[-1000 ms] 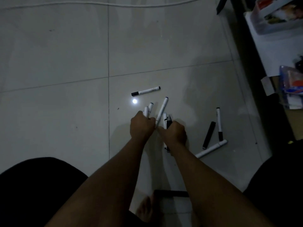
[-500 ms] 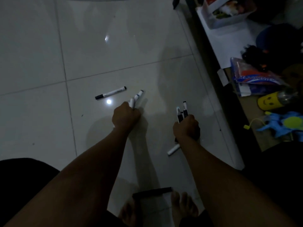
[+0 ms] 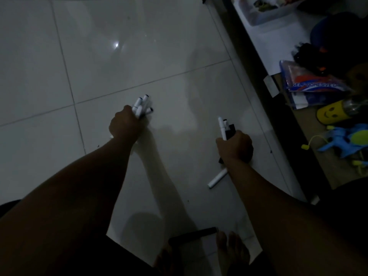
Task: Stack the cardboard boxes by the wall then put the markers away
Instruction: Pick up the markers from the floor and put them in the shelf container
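Change: since half a second ago the single marker that lay on the tile at upper left of the left hand is gone from the floor, and the left fist shows more marker ends than it did; right hand is in much the same spot.
Feet: bare toes (image 3: 232,248) at bottom centre, a dark flat object (image 3: 192,235) on the floor just beyond them; too dim to identify.
Loose marker: white loose marker (image 3: 217,178) on the tile, lower centre-right, just below the right wrist and partly under it.
Right hand: right hand (image 3: 235,146) fisted around a right bundle of markers (image 3: 225,128); white and black ends stick up past the knuckles toward the top of the frame.
Left hand: left hand (image 3: 124,124) at frame centre, fingers curled tight on a left bundle of markers (image 3: 141,105); four or so capped tips fan out above the fist.
Floor: pale glossy floor tiles (image 3: 99,56), light glare at upper centre.
Right edge clutter: yellow smiley bottle (image 3: 331,114), blue toy (image 3: 346,140), printed plastic packet (image 3: 310,82).
Container: clear plastic bin (image 3: 268,10) at top right on white sheet (image 3: 278,40); holds mixed items, too blurred to name.
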